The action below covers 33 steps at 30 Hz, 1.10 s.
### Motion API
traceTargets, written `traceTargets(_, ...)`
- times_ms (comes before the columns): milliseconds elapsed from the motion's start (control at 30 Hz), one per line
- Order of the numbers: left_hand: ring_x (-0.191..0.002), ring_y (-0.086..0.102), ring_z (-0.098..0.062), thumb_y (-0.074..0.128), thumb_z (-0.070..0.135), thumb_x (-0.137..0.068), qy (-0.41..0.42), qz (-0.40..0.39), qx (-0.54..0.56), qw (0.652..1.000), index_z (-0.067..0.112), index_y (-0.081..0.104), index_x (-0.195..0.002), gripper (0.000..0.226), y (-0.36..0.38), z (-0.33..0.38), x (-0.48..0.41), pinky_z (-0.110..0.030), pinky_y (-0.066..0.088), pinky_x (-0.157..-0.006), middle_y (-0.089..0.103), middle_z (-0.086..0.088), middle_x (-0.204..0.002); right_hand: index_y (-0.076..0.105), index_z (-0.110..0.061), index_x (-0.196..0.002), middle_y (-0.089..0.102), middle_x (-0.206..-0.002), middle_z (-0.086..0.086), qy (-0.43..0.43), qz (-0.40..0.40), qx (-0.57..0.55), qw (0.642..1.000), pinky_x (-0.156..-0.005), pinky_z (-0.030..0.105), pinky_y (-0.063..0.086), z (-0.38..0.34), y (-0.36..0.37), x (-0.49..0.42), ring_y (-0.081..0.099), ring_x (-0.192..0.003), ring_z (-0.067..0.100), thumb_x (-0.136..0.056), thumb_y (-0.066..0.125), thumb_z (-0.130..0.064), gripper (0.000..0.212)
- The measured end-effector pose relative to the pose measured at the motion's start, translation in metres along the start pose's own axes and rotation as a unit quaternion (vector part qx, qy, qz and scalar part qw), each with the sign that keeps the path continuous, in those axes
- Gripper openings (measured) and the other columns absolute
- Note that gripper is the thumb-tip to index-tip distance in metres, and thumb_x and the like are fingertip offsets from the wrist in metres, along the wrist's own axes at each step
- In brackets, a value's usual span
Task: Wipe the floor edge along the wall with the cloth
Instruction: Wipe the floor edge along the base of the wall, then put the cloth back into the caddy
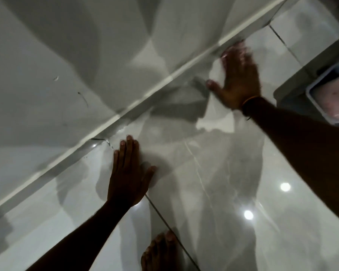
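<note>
The floor edge [123,122] runs diagonally from lower left to upper right, where glossy grey tiles meet a white skirting strip and the pale wall [67,55]. My right hand [237,75], blurred by motion, lies flat with fingers spread on a pale cloth [213,120] pressed against the edge at upper right. The cloth trails back under my wrist. My left hand [127,173] rests palm down on the bare tile just below the edge, holding nothing. A small dark crack [107,141] marks the edge near its fingertips.
A grey box holding a clear-rimmed container [325,90] stands on the floor at the right, close to my right forearm. A bare foot [160,251] is planted at the bottom centre. Dark grout lines [164,216] cross the tiles, and ceiling lights reflect at lower right.
</note>
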<state>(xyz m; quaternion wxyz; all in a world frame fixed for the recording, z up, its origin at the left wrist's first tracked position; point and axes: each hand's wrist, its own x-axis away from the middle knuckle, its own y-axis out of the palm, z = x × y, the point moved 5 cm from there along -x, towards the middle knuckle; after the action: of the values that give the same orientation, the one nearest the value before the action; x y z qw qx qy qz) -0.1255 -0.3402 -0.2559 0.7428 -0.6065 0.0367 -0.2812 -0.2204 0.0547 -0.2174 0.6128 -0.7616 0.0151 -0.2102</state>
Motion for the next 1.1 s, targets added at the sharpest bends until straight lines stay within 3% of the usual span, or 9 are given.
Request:
traceTargets(100,-0.165,-0.001,-0.03,0.024,0.071,-0.102,-0.008,-0.011,0.026,1.0,0.008,0.008,-0.167,0.092,-0.004,0.002,0.004,-0.051,0.009,-0.133,0.0,-0.012,-0.178,0.029,-0.015,-0.169,0.023,-0.179,0.019,-0.109,0.044,-0.032,0.993,-0.137,0.055,0.017,-0.084,0.03,0.06,0.017,-0.168,0.043,-0.096,0.043,-0.083,0.101)
traceTargets(167,-0.165,0.003,-0.031,0.02,0.07,-0.103,-0.005,-0.01,0.049,0.999,0.005,0.012,-0.166,0.091,-0.007,0.002,0.01,-0.052,0.011,-0.133,0.004,-0.014,-0.177,0.027,-0.022,-0.17,0.022,-0.18,0.012,-0.112,0.035,-0.074,0.99,-0.139,0.056,0.008,-0.146,0.056,0.093,0.014,-0.169,0.041,-0.103,0.056,-0.06,0.082)
traceTargets(267,-0.164,0.001,-0.031,0.014,0.069,-0.103,0.012,-0.041,0.032,0.999,0.004,0.012,-0.166,0.091,-0.01,-0.001,0.021,-0.048,0.009,-0.134,0.003,-0.016,-0.176,0.014,-0.027,-0.172,0.01,-0.183,0.006,-0.102,-0.015,-0.123,0.987,-0.139,0.055,-0.003,-0.217,0.09,0.128,0.002,-0.17,0.035,-0.111,0.045,-0.031,0.069)
traceTargets(500,-0.163,-0.006,-0.026,0.011,0.08,-0.094,0.036,-0.118,-0.026,0.992,0.006,0.004,-0.166,0.104,-0.02,-0.021,0.045,-0.045,0.007,-0.134,-0.002,-0.013,-0.175,0.013,-0.028,-0.172,0.007,-0.183,-0.005,-0.315,-0.093,-0.069,0.942,-0.141,0.043,-0.002,-0.247,0.095,0.136,0.0,-0.171,0.023,-0.11,0.009,-0.012,0.064)
traceTargets(633,-0.164,-0.004,-0.024,0.011,0.081,-0.094,0.025,-0.122,-0.027,0.992,0.006,0.001,-0.166,0.105,-0.056,0.005,0.055,-0.042,0.01,-0.133,-0.005,-0.01,-0.176,0.03,-0.017,-0.168,0.021,-0.181,0.006,-0.241,-0.107,-0.267,0.927,-0.141,0.039,0.012,-0.204,0.041,0.167,0.013,-0.17,0.022,-0.094,0.035,0.025,0.085)
traceTargets(733,-0.163,-0.008,-0.024,0.006,0.08,-0.095,0.051,-0.132,-0.042,0.989,0.006,0.001,-0.167,0.103,-0.098,0.058,0.064,-0.042,0.01,-0.134,-0.008,-0.01,-0.176,0.034,-0.018,-0.166,0.026,-0.179,0.005,-0.089,-0.068,-0.389,0.915,-0.14,0.03,0.017,-0.131,-0.009,0.237,0.019,-0.169,0.019,-0.069,0.031,0.041,0.113)
traceTargets(833,-0.163,-0.014,-0.023,-0.001,0.082,-0.093,0.101,-0.146,-0.041,0.983,0.01,-0.005,-0.166,0.102,-0.131,0.125,0.067,-0.041,0.007,-0.134,-0.015,-0.008,-0.175,0.038,-0.023,-0.164,0.032,-0.177,-0.002,0.049,-0.055,-0.487,0.87,-0.139,0.034,0.024,-0.061,-0.041,0.312,0.037,-0.163,0.013,-0.065,0.025,0.044,0.12)
traceTargets(967,-0.163,-0.01,-0.021,0.008,0.079,-0.096,0.191,-0.147,-0.028,0.97,0.01,0.002,-0.167,0.099,-0.158,0.232,0.062,-0.04,0.009,-0.134,-0.009,-0.006,-0.176,0.047,-0.02,-0.162,0.039,-0.171,-0.011,0.221,0.017,-0.452,0.864,-0.139,0.04,0.027,0.036,-0.084,0.389,0.038,-0.161,0.007,-0.078,0.028,0.038,0.104)
traceTargets(1100,-0.164,-0.002,-0.022,0.014,0.075,-0.099,0.299,-0.16,-0.012,0.94,0.009,0.007,-0.167,0.095,-0.15,0.342,0.057,-0.04,0.01,-0.134,-0.004,-0.006,-0.176,0.04,-0.015,-0.165,0.036,-0.175,-0.002,0.323,0.142,-0.428,0.832,-0.137,0.022,0.019,0.122,-0.121,0.432,0.03,-0.164,0.012,-0.077,0.029,0.038,0.103)
